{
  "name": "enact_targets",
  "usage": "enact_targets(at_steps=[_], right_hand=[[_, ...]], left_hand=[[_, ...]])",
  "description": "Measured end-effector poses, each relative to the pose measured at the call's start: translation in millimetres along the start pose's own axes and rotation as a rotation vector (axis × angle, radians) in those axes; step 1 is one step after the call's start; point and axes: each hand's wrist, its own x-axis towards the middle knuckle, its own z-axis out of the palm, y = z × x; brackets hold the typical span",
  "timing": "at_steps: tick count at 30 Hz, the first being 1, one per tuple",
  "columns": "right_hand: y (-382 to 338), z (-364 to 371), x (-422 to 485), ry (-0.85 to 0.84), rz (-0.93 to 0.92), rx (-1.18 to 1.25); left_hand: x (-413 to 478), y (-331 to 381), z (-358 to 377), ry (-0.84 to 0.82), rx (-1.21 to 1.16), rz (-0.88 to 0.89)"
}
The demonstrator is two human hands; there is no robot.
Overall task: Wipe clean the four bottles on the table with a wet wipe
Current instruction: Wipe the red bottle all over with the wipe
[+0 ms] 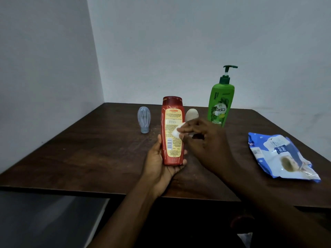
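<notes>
My left hand [159,161] grips a red shampoo bottle [172,129] from below and holds it upright above the dark wooden table [100,158], yellow back label facing me. My right hand [202,138] presses a small white wet wipe [177,130] against the bottle's right side. A small grey-blue bottle [144,119] stands cap-down at the back left. A small cream bottle [192,114] stands behind my right hand, partly hidden. A tall green pump bottle [220,104] stands at the back right.
A blue and white wet-wipe pack [281,156] lies on the table's right side. White walls meet in a corner behind the table. The table's near edge runs just below my left wrist, with grey floor at lower left.
</notes>
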Motion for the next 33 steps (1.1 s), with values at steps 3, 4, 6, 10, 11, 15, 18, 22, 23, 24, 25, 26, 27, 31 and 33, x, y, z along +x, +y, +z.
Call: enact_targets(at_steps=[3,4,6,10,11,15,18,22,23,24,25,26,27,31,33], right_hand=[[-4.4,2.4,-28.2,-0.053,-0.03,-0.009],[-5.2,2.8,-36.7,-0.065,-0.046,-0.018],[-6.4,3.2,-51.2,-0.094,-0.056,-0.025],[-10.8,4.3,-67.0,-0.136,-0.058,-0.006],[-12.2,4.8,-68.4,-0.139,-0.059,-0.004],[-11.6,2.8,-62.1,-0.15,-0.05,0.013],[-11.7,1.8,-44.3,-0.116,-0.029,-0.036],[-10.0,1.1,-0.1,-0.04,0.008,-0.066],[-8.3,1.1,12.5,-0.029,0.017,-0.072],[-6.6,0.9,23.9,-0.022,0.016,-0.083],[-4.8,1.2,34.4,-0.017,0.004,-0.1],[-4.2,2.3,43.7,-0.016,-0.013,-0.119],[-4.2,3.7,51.8,-0.014,-0.031,-0.136],[-4.2,9.7,69.4,-0.032,-0.053,-0.173],[-5.9,12.5,68.2,-0.049,-0.061,-0.191]], left_hand=[[0.8,-1.1,0.5,0.014,-0.092,0.005],[0.9,-1.2,0.6,0.014,-0.12,-0.004],[0.1,-1.4,0.5,0.015,-0.124,-0.019],[-2.2,-1.9,0.6,0.03,-0.118,-0.001],[-3.2,-1.6,0.8,0.029,-0.122,0.004],[-2.7,-1.0,-0.2,0.025,-0.155,-0.008],[-1.2,-2.0,1.0,0.022,-0.175,-0.014],[-0.9,-7.3,3.0,0.009,-0.087,0.013],[0.0,-8.5,2.4,0.017,-0.061,0.02],[1.3,-9.8,1.3,0.022,-0.046,0.027],[2.3,-10.5,0.7,0.026,-0.037,0.032],[2.6,-10.6,-0.6,0.03,-0.033,0.035],[2.8,-10.1,-1.8,0.032,-0.035,0.033],[0.2,-8.4,-3.1,0.034,-0.049,0.02],[-1.3,-7.5,-2.6,0.047,-0.061,0.017]])
